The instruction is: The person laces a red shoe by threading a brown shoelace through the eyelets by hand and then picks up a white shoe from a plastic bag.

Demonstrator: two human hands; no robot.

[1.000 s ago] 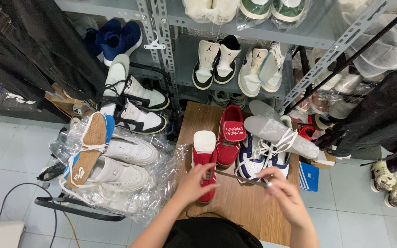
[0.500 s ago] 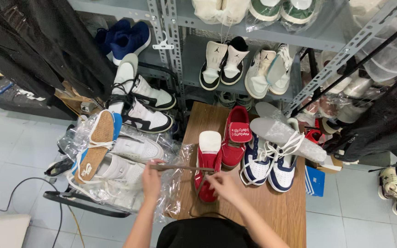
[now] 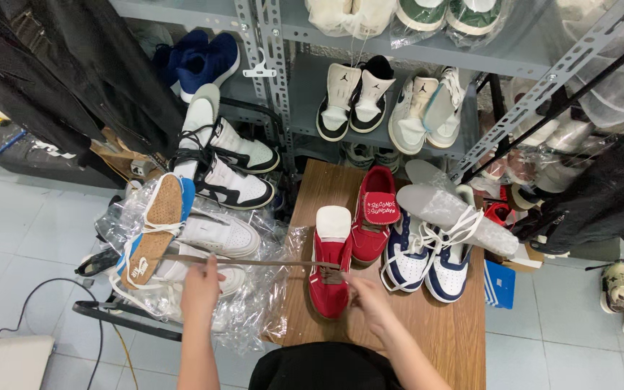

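A red sneaker (image 3: 330, 271) with a pale insole lies on the small wooden table (image 3: 442, 332), toe towards me. A brown lace (image 3: 254, 261) runs taut from the shoe out to the left. My left hand (image 3: 201, 285) pinches the lace's far end, over a pile of shoes in clear plastic. My right hand (image 3: 368, 300) rests at the red sneaker's right side, fingers on the lace near the eyelets. The second red sneaker (image 3: 374, 214) lies just behind, to the right.
A navy-and-white pair (image 3: 427, 253) with grey insoles sits right of the red shoes. White and black sneakers (image 3: 218, 170) pile on a rack at left. A metal shelf (image 3: 370, 108) behind holds more pairs. Dark clothes hang on both sides. A cable (image 3: 110, 347) crosses the tiled floor.
My left hand has drawn the brown lace out to the left until it is stretched tight. My right hand came in from the right to the red sneaker.
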